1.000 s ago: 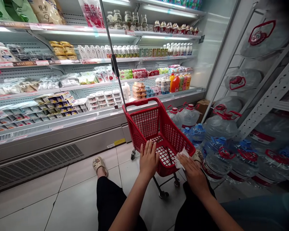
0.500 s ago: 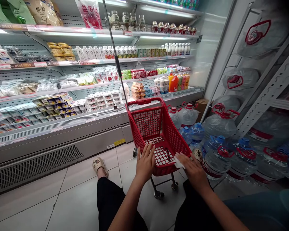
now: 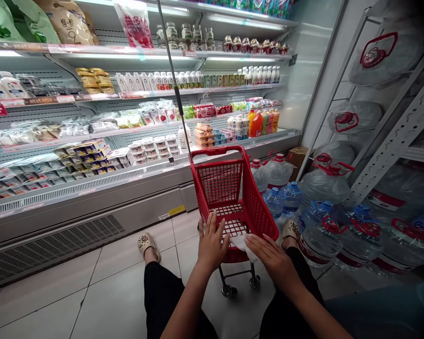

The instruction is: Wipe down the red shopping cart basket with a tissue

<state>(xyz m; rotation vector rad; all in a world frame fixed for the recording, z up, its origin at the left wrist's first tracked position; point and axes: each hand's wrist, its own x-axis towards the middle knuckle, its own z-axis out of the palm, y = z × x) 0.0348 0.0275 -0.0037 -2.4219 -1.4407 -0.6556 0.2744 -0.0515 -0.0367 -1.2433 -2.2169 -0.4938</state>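
Observation:
A red plastic shopping cart [image 3: 260, 207] stands in front of me with its basket bare inside. My left hand [image 3: 212, 245] lies at the near left corner of the basket, fingers spread, with nothing seen in it. My right hand [image 3: 273, 259] is at the near rim, fingers together and stretched flat over a crumpled white tissue [image 3: 240, 242]. The tissue lies against the rim between my two hands, partly under the right fingers. A thin dark pole [image 3: 177, 94] rises from the far left corner of the cart.
An open chilled display [image 3: 134, 176] with dairy tubs, bottles and packets runs across the back. Large water bottles [image 3: 321, 235] crowd the floor on the right, below a white metal rack [image 3: 392, 141]. My feet in beige clogs [image 3: 149, 246] stand on either side of the cart.
My right hand has slid left along the near rim with the tissue, coming closer to my left hand. The left hand has barely moved.

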